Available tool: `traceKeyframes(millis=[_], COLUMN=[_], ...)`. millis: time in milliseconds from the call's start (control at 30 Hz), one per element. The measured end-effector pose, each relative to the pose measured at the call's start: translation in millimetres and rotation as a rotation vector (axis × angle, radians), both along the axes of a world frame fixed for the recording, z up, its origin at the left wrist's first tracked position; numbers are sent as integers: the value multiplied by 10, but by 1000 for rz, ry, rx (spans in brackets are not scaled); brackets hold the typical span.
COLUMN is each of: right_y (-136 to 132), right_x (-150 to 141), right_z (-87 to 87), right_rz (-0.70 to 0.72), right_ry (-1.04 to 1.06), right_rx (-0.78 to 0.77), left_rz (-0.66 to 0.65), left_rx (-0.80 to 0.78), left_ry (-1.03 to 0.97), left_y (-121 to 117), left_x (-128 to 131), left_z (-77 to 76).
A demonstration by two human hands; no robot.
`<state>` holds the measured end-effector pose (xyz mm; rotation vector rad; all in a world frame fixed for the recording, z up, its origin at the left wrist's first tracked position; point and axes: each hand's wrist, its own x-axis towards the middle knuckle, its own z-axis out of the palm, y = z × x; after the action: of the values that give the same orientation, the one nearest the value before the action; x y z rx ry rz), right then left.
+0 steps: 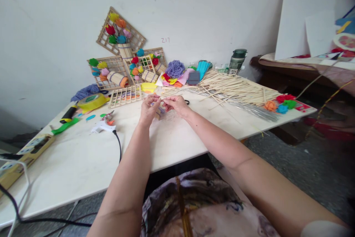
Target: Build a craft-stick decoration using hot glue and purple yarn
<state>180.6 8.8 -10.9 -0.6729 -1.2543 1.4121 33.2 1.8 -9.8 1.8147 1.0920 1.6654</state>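
Over the middle of the table my left hand (150, 107) and my right hand (176, 105) meet, the fingers of each closed in a pinch. What lies between the fingertips is too small to make out. Just under the hands, partly hidden by them, sits a small bundle of light sticks (158, 115) with purple yarn (161, 110) on it. Dark scissor handles (187, 102) show just beyond my right hand. Left of my left hand lies a wooden stick lattice (126, 96).
A white glue gun (104, 127) with a black cord, pliers (108, 115), yellow tape (93, 102) and a power strip (26, 159) are at left. Flower-decorated lattices (122, 31) lean on the wall. Loose sticks (235, 87), purple yarn ball (175, 68) and a bottle (237, 61) stand right.
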Motion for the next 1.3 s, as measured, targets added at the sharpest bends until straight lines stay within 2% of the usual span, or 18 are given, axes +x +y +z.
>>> traceKeyframes(millis=[200,367,567,733,1133,1300], right_y=[19,41,22,21,8,-7], right_x=[18,10,14,22,1,-17], right_z=[10,20,64,74,37,43], right_rz=[-29,-107,-127,-135,-311,-349], right_ry=[-51,-115,-119,-129,-303,-320], right_rx=[-2,30,73,140,316,298], left_rz=[196,335,409,413,444,459], left_rx=[194,316,380,422,476,482], left_ry=[326,467,492,485,491,503], left_y=[26,52,21,12,7,-3], left_x=[-4,19,38,37,73,89], left_z=[1,4,30,37,16,16])
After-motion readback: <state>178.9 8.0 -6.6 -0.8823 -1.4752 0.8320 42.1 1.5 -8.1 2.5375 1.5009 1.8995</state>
